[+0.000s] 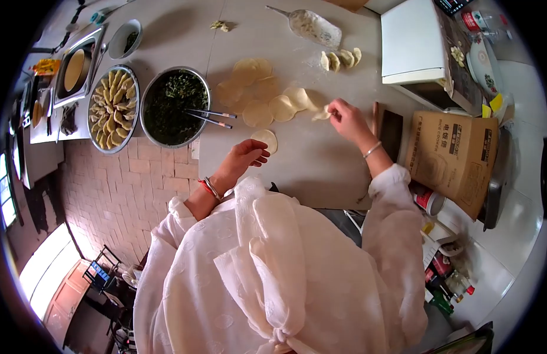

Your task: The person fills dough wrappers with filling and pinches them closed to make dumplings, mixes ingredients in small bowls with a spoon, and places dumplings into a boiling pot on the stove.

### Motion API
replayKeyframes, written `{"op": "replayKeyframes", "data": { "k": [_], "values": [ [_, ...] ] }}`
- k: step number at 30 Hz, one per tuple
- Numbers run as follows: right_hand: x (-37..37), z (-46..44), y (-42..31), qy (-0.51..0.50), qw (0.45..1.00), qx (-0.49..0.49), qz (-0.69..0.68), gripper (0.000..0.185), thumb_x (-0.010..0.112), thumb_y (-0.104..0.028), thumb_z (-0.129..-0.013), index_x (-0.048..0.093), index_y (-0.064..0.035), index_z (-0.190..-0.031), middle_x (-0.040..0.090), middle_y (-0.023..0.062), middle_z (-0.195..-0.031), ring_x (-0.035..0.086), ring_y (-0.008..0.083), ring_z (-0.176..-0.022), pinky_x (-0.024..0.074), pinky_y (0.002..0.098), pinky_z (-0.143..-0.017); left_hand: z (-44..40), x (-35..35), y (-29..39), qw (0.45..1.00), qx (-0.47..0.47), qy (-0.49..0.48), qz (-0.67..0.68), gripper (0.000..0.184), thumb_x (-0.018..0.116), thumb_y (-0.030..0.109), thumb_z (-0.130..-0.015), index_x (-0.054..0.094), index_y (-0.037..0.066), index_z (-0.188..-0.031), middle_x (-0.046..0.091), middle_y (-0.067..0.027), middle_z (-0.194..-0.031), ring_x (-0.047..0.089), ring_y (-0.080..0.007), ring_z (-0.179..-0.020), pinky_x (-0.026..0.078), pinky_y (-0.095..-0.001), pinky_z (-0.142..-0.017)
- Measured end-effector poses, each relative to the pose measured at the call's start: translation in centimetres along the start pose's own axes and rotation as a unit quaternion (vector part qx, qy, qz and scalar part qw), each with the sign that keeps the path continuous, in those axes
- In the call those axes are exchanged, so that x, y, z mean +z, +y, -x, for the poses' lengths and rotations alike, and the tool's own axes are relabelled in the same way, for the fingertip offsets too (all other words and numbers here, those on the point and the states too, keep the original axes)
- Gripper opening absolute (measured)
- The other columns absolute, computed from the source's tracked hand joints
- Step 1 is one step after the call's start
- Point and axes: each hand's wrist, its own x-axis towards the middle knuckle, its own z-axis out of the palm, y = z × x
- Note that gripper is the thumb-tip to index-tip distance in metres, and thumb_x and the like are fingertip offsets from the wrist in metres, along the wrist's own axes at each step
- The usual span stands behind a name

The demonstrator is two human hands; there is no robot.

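My right hand [346,120] is closed, thumb and fingertips pinched at a pale, creased dumpling wrapper [321,114] just over the table. Its exact shape is partly hidden by the fingers. My left hand [249,156] hovers near the table's front edge, fingers loosely curled and apart. Just behind those fingers is a round dumpling wrapper [266,140], partly covered by them; I cannot tell whether they touch. Between and beyond the hands lie several overlapping round wrappers [257,113]. Folded dumplings [346,58] stand in a short row farther back.
Left of the wrappers is a metal bowl of chopped green filling [174,100] with chopsticks [210,118] in it. Beside it sits a tray of dumplings [113,109]. A flour scoop [315,28] lies at the back. A cardboard box [450,156] stands at right.
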Motion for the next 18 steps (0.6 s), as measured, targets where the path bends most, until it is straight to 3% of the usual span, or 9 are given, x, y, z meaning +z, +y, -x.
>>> {"op": "replayKeyframes", "data": {
  "k": [2, 3, 5, 7, 9, 10, 13, 16, 18],
  "values": [
    [-0.9, 2.2, -1.0, 0.047, 0.994, 0.082, -0.062, 0.009, 0.062, 0.001, -0.083, 0.059, -0.0028, -0.090, 0.062, 0.0107, -0.085, 0.064, 0.0254, -0.068, 0.0511, 0.0342, -0.061, -1.1, 0.5, 0.6, 1.000, -0.010, -0.018, -0.021, 0.028, 0.050, 0.015, -0.098, 0.056, -0.001, -0.121, 0.066, -0.0109, -0.110, 0.064, -0.0183, -0.099, 0.051, -0.0304, -0.088],
    [-1.1, 3.3, -1.8, 0.080, 0.989, 0.083, -0.089, 0.009, 0.063, 0.000, -0.086, 0.060, -0.0010, -0.095, 0.064, 0.0088, -0.083, 0.063, 0.0162, -0.065, 0.0500, 0.0278, -0.059, -1.8, 0.9, 0.9, 0.999, -0.018, -0.035, -0.035, 0.030, 0.050, 0.017, -0.099, 0.055, -0.001, -0.123, 0.065, -0.0113, -0.111, 0.063, -0.0184, -0.101, 0.050, -0.0308, -0.090],
    [-1.3, 5.1, -3.9, 0.075, 0.967, 0.168, -0.175, 0.008, 0.063, -0.002, -0.088, 0.060, -0.0004, -0.095, 0.063, 0.0057, -0.082, 0.061, 0.0116, -0.063, 0.0489, 0.0256, -0.057, -3.3, 2.1, 1.4, 0.995, -0.037, -0.070, -0.063, 0.034, 0.050, 0.020, -0.099, 0.053, -0.001, -0.127, 0.064, -0.0119, -0.115, 0.061, -0.0187, -0.105, 0.049, -0.0315, -0.093],
    [-0.5, 6.6, -5.5, 0.079, 0.926, 0.226, -0.292, 0.007, 0.063, -0.005, -0.090, 0.060, 0.0012, -0.092, 0.061, 0.0007, -0.077, 0.057, 0.0047, -0.061, 0.0464, 0.0222, -0.054, -4.3, 3.8, 2.0, 0.994, -0.046, -0.104, -0.003, 0.042, 0.052, 0.027, -0.099, 0.049, 0.000, -0.131, 0.061, -0.0128, -0.121, 0.059, -0.0201, -0.111, 0.046, -0.0333, -0.097],
    [0.3, 7.6, -8.1, 0.071, 0.875, 0.243, -0.413, 0.008, 0.064, -0.006, -0.090, 0.060, 0.0005, -0.092, 0.060, 0.0009, -0.076, 0.056, 0.0047, -0.060, 0.0459, 0.0225, -0.053, -4.8, 5.6, 2.2, 0.984, -0.038, -0.153, 0.077, 0.057, 0.056, 0.039, -0.097, 0.044, 0.001, -0.138, 0.054, -0.0134, -0.131, 0.053, -0.0227, -0.121, 0.041, -0.0371, -0.105],
    [0.7, 7.6, -9.1, 0.068, 0.844, 0.249, -0.471, 0.009, 0.064, -0.007, -0.090, 0.060, 0.0002, -0.093, 0.060, 0.0010, -0.076, 0.055, 0.0047, -0.060, 0.0457, 0.0227, -0.053, -4.8, 6.0, 2.4, 0.974, -0.050, -0.189, 0.117, 0.058, 0.057, 0.040, -0.096, 0.044, 0.001, -0.138, 0.054, -0.0133, -0.131, 0.054, -0.0232, -0.121, 0.041, -0.0378, -0.105],
    [2.6, 7.3, -9.5, 0.065, 0.832, 0.259, -0.486, 0.010, 0.065, -0.008, -0.089, 0.060, -0.0013, -0.095, 0.058, 0.0019, -0.073, 0.053, 0.0047, -0.057, 0.0445, 0.0230, -0.051, -4.1, 6.9, 3.9, 0.938, -0.092, -0.270, 0.196, 0.054, 0.059, 0.036, -0.096, 0.047, 0.001, -0.135, 0.055, -0.0113, -0.130, 0.056, -0.0227, -0.118, 0.044, -0.0388, -0.102],
    [3.5, 6.4, -6.7, 0.053, 0.942, 0.258, -0.210, 0.019, 0.067, -0.005, -0.085, 0.059, -0.0034, -0.102, 0.061, 0.0048, -0.089, 0.059, 0.0112, -0.070, 0.0485, 0.0273, -0.057, -5.6, 4.8, 0.8, 0.975, -0.116, -0.176, 0.065, 0.048, 0.058, 0.030, -0.096, 0.049, 0.000, -0.132, 0.055, -0.0111, -0.130, 0.057, -0.0208, -0.117, 0.047, -0.0378, -0.100],
    [5.3, 5.1, -4.7, 0.142, 0.977, 0.155, -0.025, 0.026, 0.069, -0.006, -0.081, 0.059, -0.0044, -0.105, 0.060, 0.0058, -0.100, 0.060, 0.0173, -0.084, 0.0502, 0.0317, -0.064, -5.8, 4.0, -0.7, 0.981, -0.130, -0.118, 0.077, 0.040, 0.057, 0.026, -0.096, 0.055, -0.001, -0.126, 0.063, -0.0086, -0.117, 0.062, -0.0205, -0.109, 0.049, -0.0367, -0.096]
  ]
}}
